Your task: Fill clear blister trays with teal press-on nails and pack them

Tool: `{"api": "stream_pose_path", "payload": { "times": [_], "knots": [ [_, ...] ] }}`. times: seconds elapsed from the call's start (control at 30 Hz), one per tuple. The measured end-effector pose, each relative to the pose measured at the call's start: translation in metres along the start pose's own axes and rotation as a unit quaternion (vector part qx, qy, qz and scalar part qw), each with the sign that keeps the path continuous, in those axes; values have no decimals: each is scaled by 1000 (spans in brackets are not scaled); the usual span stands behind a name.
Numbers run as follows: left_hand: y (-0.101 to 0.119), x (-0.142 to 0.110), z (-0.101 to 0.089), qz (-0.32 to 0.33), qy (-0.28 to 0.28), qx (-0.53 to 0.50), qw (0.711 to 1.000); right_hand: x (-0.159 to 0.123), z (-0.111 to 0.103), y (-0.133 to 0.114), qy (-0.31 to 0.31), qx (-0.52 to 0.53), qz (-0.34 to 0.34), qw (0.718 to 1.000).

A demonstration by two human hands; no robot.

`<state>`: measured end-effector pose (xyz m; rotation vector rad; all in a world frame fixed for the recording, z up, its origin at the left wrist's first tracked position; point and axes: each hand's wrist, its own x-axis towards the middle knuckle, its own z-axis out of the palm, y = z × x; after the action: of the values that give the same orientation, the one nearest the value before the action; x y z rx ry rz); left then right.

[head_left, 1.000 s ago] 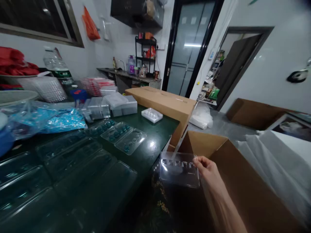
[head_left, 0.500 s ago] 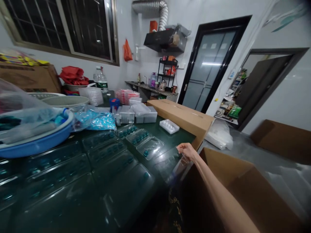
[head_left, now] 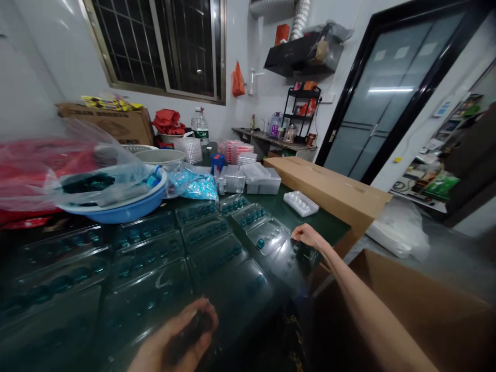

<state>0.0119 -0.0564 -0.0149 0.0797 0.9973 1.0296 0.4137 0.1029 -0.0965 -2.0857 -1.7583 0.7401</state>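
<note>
At the right of the table, my right hand [head_left: 308, 235] is closed in a pinch at the edge of a clear plastic blister tray [head_left: 289, 263], which lies tilted near the table edge. My left hand [head_left: 186, 336] is low in the view, blurred, its fingers curled around something dark that I cannot make out. Rows of clear blister trays [head_left: 151, 261] cover the dark green table, most with small teal pieces in their hollows. Beside my right hand, one tray [head_left: 267, 235] shows a single teal piece [head_left: 260, 243] at its left end.
A blue basin [head_left: 116, 209] with plastic bags stands at the left. Behind the trays are a blue patterned bag [head_left: 199, 187], clear boxes [head_left: 263, 178] and a white moulded tray [head_left: 301, 203]. A long carton [head_left: 329, 181] borders the table; an open carton [head_left: 418, 294] stands at the right.
My left hand has come into view at the bottom. The view has swung left, showing more of the basin. My right hand stays at the clear tray, which now lies lower against the table.
</note>
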Motion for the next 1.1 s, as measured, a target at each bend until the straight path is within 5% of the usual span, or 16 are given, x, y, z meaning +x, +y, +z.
{"api": "stream_pose_path", "payload": {
  "times": [0.2, 0.57, 0.77, 0.97, 1.1],
  "knots": [
    [-3, 2, 6, 15, 8, 10, 1000, -1, -10, -6, 3, -78, 45, 996],
    [4, -5, 22, 71, -4, 26, 997, -18, 1, -59, 106, -133, 55, 984],
    [2, -2, 30, 69, -27, 16, 997, -85, 27, -118, 198, -85, -108, 971],
    [-1, 9, 30, 77, -41, 18, 996, -124, 56, -160, 189, 1, -236, 953],
    [-5, 13, 27, 107, -49, 31, 993, -162, 64, -176, 99, 142, -308, 935]
  ]
}}
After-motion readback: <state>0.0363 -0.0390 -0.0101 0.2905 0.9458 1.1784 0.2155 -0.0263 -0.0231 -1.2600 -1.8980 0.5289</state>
